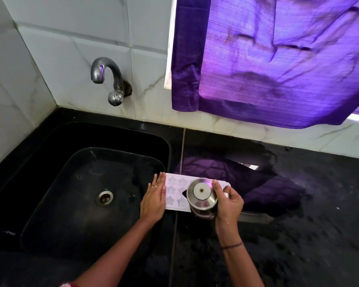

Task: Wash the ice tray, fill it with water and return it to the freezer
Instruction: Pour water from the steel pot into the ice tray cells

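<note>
The ice tray (pixel 175 192), pale with star-shaped cups, lies flat on the black worktop (pixel 298 235), just right of the sink (pixel 112 137), its left end reaching the sink's edge. The left hand (pixel 153 198) lies palm down on that left end, its fingers (pixel 160 180) straight and close together, pressing on the tray rather than gripping it; a ring (pixel 154 186) shows on one of them. The right hand (pixel 229 200) holds a glass jug with a round steel lid (pixel 201 191) over the right part of the tray, with the fingers (pixel 216 186) curled round the jug's right side. Whether the jug touches the tray cannot be told. A dark thread band (pixel 232 245) circles the right wrist. The sink is black, with a metal drain (pixel 105 196) in its floor. On the tiled wall (pixel 60 59) at the far side a steel tap (pixel 107 77) curves out above the sink. To the far right a purple curtain (pixel 278 59) hangs over a window, and its colour is mirrored in the glossy worktop beyond the tray.
</note>
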